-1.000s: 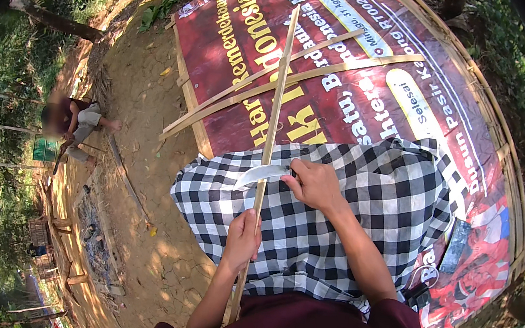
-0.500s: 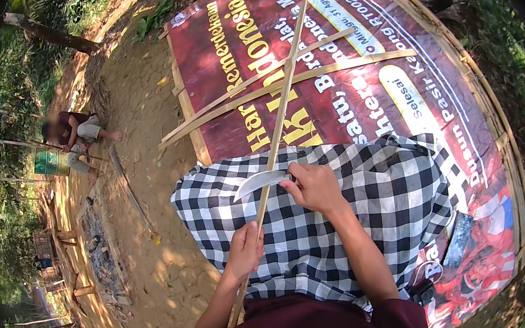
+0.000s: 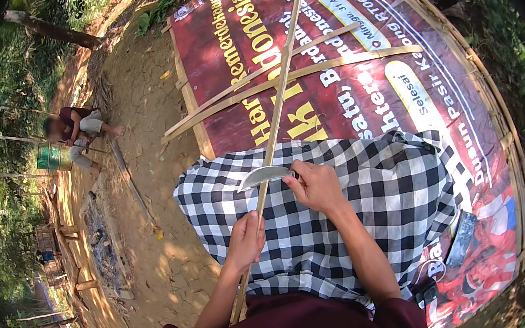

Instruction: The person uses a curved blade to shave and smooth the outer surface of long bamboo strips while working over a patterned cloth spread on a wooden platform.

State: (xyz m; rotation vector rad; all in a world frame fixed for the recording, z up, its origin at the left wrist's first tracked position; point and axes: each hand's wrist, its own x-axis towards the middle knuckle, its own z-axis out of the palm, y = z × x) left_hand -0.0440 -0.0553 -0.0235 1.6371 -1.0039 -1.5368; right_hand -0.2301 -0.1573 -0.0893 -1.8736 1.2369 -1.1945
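Observation:
My left hand (image 3: 245, 240) is closed round a long, thin bamboo strip (image 3: 279, 100), which runs from near my body far out over the banner. My right hand (image 3: 317, 188) grips a knife with a curved blade (image 3: 263, 176); its handle is mostly hidden in my fingers. The blade lies across the strip, a little beyond my left hand. Beneath both hands a black-and-white checked cloth (image 3: 330, 251) is spread over my lap.
Two more bamboo strips (image 3: 347, 60) lie on a dark red printed banner (image 3: 224, 48) edged with bamboo slats. A dark, flat bar (image 3: 461, 239) rests at the right. Bare earth (image 3: 146, 97) spreads leftward, where another person (image 3: 76, 131) sits beside a green drum (image 3: 53, 158).
My left hand has moved slightly away from my body, and the strip's far end reaches a little farther out. The knife stays across the strip, its blade turned somewhat flatter.

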